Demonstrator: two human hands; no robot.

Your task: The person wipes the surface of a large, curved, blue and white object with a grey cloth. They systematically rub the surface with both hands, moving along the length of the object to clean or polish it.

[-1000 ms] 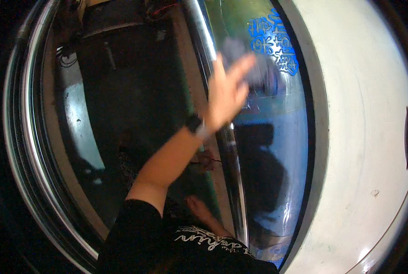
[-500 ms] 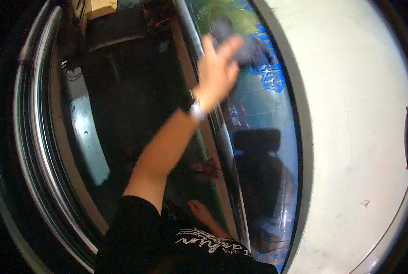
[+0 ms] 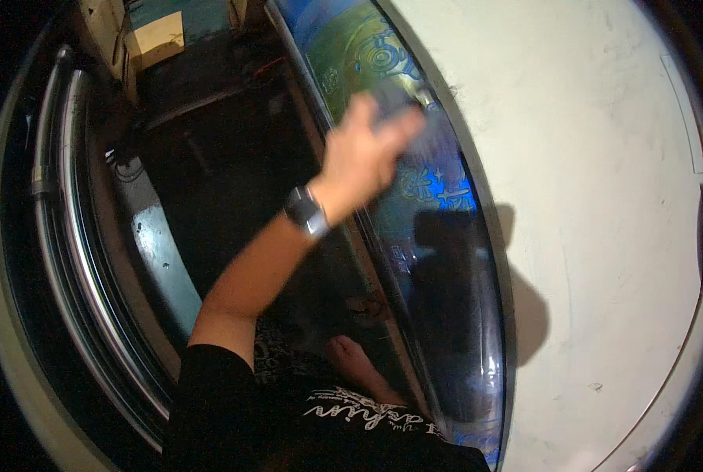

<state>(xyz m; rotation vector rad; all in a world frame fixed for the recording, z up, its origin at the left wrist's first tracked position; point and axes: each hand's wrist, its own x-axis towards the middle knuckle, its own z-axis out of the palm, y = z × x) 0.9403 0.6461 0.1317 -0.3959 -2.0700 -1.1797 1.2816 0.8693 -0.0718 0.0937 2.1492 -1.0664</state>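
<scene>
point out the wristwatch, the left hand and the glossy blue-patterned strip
Wristwatch (image 3: 300, 208), head view: on its dark face.
Left hand (image 3: 357, 161), head view: on the back of the hand, slightly blurred.
Glossy blue-patterned strip (image 3: 424, 185), head view: on the patterned stretch just below the hand.

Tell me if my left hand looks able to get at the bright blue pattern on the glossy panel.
Probably yes: the left hand is just up and left of the bright blue pattern, with nothing visible between them, though it seems occupied by a dark, blurred item.
</scene>
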